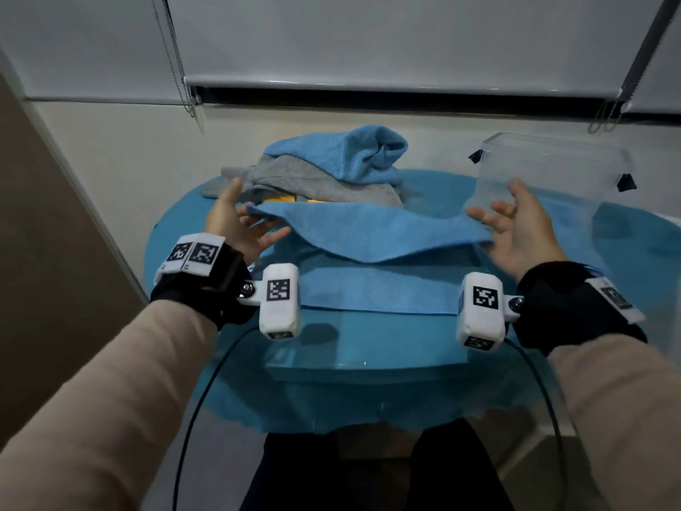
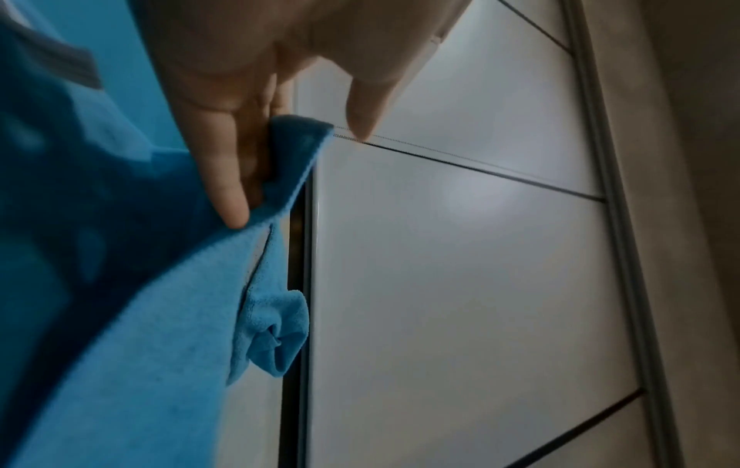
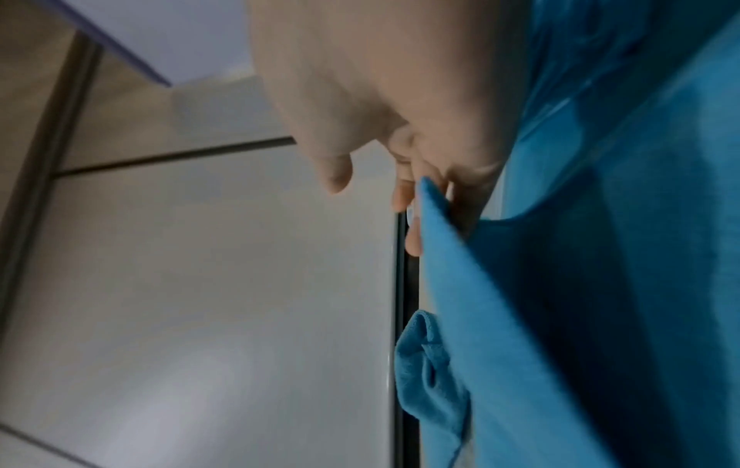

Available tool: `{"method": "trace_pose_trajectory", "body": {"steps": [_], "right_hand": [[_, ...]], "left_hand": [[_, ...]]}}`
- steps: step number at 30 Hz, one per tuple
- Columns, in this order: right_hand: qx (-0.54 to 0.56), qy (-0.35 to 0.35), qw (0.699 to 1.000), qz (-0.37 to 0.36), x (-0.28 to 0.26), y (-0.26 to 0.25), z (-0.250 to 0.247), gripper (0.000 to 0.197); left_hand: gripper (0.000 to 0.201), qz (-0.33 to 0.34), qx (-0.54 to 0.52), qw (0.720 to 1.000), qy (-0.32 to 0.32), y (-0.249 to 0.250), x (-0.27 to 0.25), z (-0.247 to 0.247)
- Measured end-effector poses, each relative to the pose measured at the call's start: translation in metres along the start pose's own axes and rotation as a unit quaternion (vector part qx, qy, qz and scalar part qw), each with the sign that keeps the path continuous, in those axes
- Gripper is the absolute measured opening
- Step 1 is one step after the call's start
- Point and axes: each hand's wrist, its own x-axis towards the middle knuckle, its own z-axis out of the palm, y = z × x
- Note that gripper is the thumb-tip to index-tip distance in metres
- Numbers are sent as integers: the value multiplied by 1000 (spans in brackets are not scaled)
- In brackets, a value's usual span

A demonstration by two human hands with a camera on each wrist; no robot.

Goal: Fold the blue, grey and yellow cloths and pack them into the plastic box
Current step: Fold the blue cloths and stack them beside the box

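The blue cloth stretches crosswise at frame centre above the bench, left hand and right hand each pinching a far corner, equally near; plastic box upper right.

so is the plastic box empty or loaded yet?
Empty: through the clear plastic box no cloth shows inside; the cloth pile sits beside it.

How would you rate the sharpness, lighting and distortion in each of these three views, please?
Head view: evenly lit and sharp, wide-angle bending at the edges; the clear plastic box looks hazy. Left wrist view: dim, the blue microfibre cloth blurs nearest the lens. Right wrist view: soft throughout, the right hand blurred and shadowed.
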Motion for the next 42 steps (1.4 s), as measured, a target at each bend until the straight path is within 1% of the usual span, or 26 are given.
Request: {"method": "trace_pose_trajectory", "body": {"steps": [1,2,3,4,5,6,7,8,9,10,13,15,18,21,24,26,30,32,34,38,42], "right_hand": [[6,-2,1000,16,-5,4,-3,29],[14,-3,1000,22,-10,9,-6,25],[16,-2,1000,22,-12,15,-9,14],[11,0,1000,19,-14,20,-12,5],[6,9,1000,18,-17,26,-14,23],[1,8,1000,21,-20,30,-16,40],[-3,14,1000,15,-23,34,-18,53],[-9,20,1000,14,-27,37,-20,61],[-14,18,1000,17,-30,40,-21,66],[-21,15,999,23,-31,44,-22,66],[2,-8,997,74,-42,48,-18,52],[21,-4,996,89,-44,51,-19,60],[-17,2,998,62,-44,55,-20,60],[-32,21,999,38,-45,55,-24,49],[-13,29,999,43,-48,49,-28,40],[-17,28,998,45,-48,47,-31,38],[-28,44,998,38,-47,53,-34,42],[-36,44,998,31,-45,55,-35,44],[-50,55,997,23,-42,58,-37,45],[-131,76,988,10,-43,64,-41,44],[-203,68,977,-14,-46,64,-47,51]], "left_hand": [[22,-1,2,1000,5,-3,-3,-3],[13,-2,-2,1000,10,-6,-6,-6],[12,1,-10,1000,15,-10,-8,-8],[26,9,-14,1000,23,-14,-8,-10],[40,17,-10,999,36,-18,-9,-12],[44,23,-6,999,39,-21,-12,-12],[37,19,-1,999,38,-23,-17,-12],[26,7,2,999,40,-26,-20,-13],[19,-7,4,999,43,-28,-22,-14],[17,-20,10,998,51,-30,-23,-16],[19,-24,18,997,73,-37,-22,-23],[20,-21,18,996,81,-42,-21,-26],[19,-17,-8,995,98,-49,-20,-31],[22,-2,-13,994,109,-51,-23,-34],[25,7,9,995,104,-50,-27,-35],[33,16,32,993,110,-48,-26,-40],[44,33,110,985,126,-43,-27,-50],[49,58,129,979,147,-41,-29,-52],[52,73,149,975,150,-40,-31,-52],[60,76,188,968,149,-43,-30,-58],[69,96,228,959,138,-45,-29,-59]]}}
